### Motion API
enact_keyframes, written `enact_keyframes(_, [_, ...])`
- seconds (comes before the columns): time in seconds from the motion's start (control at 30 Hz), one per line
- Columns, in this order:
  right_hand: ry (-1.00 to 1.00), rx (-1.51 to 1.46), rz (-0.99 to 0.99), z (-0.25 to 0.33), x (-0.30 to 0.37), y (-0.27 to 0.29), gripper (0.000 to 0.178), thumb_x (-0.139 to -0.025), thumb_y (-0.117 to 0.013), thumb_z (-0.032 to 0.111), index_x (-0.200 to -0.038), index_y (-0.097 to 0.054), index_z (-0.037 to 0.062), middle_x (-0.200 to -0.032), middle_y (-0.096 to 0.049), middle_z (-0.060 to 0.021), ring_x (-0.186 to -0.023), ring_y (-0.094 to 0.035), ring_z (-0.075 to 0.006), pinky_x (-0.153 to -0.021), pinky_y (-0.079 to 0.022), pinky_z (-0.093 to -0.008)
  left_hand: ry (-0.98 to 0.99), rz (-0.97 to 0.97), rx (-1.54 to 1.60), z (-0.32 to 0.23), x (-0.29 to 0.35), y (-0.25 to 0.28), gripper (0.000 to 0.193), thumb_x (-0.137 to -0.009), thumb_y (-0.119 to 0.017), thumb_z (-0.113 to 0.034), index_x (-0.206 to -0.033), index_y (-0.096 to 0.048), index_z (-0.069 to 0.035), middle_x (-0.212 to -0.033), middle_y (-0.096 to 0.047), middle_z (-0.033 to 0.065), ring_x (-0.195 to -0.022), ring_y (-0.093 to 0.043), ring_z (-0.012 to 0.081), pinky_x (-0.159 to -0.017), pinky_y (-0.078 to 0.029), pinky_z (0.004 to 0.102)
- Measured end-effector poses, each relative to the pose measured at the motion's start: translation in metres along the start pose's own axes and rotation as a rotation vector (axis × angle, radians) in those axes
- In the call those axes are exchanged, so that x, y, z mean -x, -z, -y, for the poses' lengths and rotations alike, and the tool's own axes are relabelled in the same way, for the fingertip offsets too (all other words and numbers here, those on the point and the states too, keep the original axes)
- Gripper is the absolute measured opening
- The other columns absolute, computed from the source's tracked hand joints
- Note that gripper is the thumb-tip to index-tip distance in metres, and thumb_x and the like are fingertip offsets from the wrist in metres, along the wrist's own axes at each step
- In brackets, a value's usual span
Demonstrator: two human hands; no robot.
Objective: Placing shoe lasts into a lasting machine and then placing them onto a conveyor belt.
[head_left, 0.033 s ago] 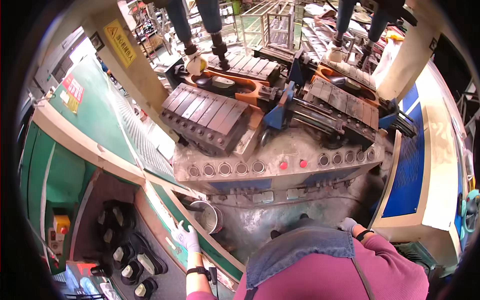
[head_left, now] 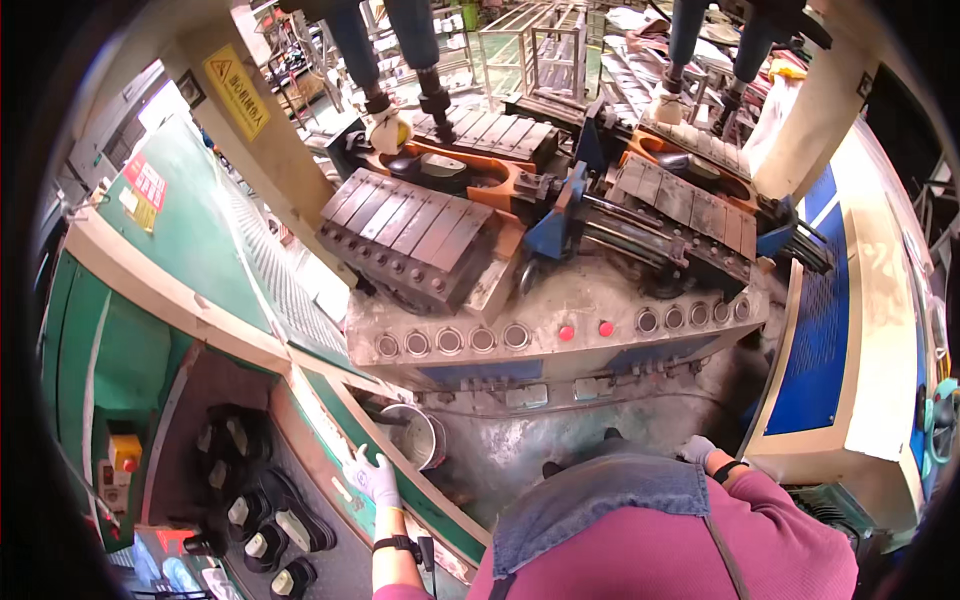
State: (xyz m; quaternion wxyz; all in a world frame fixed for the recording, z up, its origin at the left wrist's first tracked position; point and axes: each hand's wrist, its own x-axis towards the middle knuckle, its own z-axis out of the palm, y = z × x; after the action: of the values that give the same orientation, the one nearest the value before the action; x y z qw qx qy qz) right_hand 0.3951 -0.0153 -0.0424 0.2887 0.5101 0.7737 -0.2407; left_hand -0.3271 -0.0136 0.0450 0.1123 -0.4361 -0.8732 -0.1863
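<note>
My left hand (head_left: 372, 477), in a white glove, lies on the green and cream rail (head_left: 330, 440) of the belt at my left, fingers stretched apart and holding nothing. Just beyond that rail, several black shoes (head_left: 303, 527) with pale insides sit on the dark belt (head_left: 345, 545). My right hand (head_left: 695, 449), also gloved, is beside my body at the right, low in front of the machine; its fingers are too small and turned to make out. Ahead is a two-station press (head_left: 590, 285), with a dark shoe (head_left: 437, 168) in the left station's orange holder.
Two red buttons (head_left: 567, 333) and round dials line the press front. A bucket (head_left: 430, 440) stands between belt and press. A cream cabinet with a blue vented panel (head_left: 805, 360) flanks the right. Vertical press rods (head_left: 410, 40) hang above the stations.
</note>
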Motion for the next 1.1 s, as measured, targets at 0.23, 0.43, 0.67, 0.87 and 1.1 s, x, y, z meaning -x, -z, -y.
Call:
enact_keyframes(0.23, [-0.642,-0.762,-0.39,-0.036,0.007,0.035,0.043,-0.089,-0.052,0.044,-0.079,-0.075,0.0087,-0.075,-0.071,-0.014,-0.081,-0.07,-0.0351,-0.079,-0.054,-0.0457,0.03,0.104,0.003,-0.007,0.0,0.001,0.041,-0.069,-0.075,-0.016,-0.108,-0.066,-0.008,-0.144,-0.047,0.0214,-0.129,-0.046,0.0386,-0.108,-0.037,0.0468])
enact_keyframes(0.43, [-0.754,-1.328,-1.449,-0.155,0.019,0.127,0.037,-0.1,-0.056,0.03,-0.103,-0.069,-0.0044,-0.095,-0.072,-0.0129,-0.085,-0.062,-0.0151,-0.077,-0.048,-0.0349,0.266,0.219,0.221,-0.06,-0.013,-0.003,0.047,-0.077,-0.073,-0.016,-0.121,-0.063,-0.005,-0.144,-0.047,0.023,-0.133,-0.043,0.0379,-0.111,-0.035,0.0449])
enact_keyframes(0.67, [-0.12,-1.324,-1.67,-0.267,-0.033,0.399,0.03,-0.098,-0.06,0.031,-0.107,-0.068,0.003,-0.089,-0.069,-0.0027,-0.08,-0.062,-0.0096,-0.075,-0.05,-0.0263,0.085,0.0,0.443,-0.238,0.04,-0.004,0.033,-0.085,-0.06,-0.007,-0.117,-0.064,0.001,-0.146,-0.046,0.0214,-0.133,-0.044,0.0374,-0.114,-0.031,0.0449])
enact_keyframes(0.87, [0.049,-0.084,-1.378,-0.314,-0.165,0.525,0.056,-0.081,-0.072,0.035,-0.127,-0.059,0.0067,-0.111,-0.066,-0.0194,-0.105,-0.062,-0.0375,-0.092,-0.049,-0.0453,-0.155,-0.02,0.414,-0.342,0.088,0.033,0.028,-0.075,-0.064,-0.003,-0.102,-0.068,-0.004,-0.129,-0.057,0.0241,-0.122,-0.053,0.0408,-0.104,-0.042,0.0465])
enact_keyframes(1.1, [0.508,-0.755,-0.413,-0.39,-0.237,0.562,0.079,-0.055,-0.075,-0.001,-0.131,-0.056,-0.0051,-0.132,-0.061,-0.0107,-0.122,-0.056,-0.023,-0.108,-0.039,-0.0336,0.025,0.065,0.223,-0.343,0.158,0.064,0.03,-0.081,-0.065,-0.016,-0.11,-0.066,-0.012,-0.136,-0.056,0.0159,-0.131,-0.047,0.0363,-0.11,-0.035,0.0477])
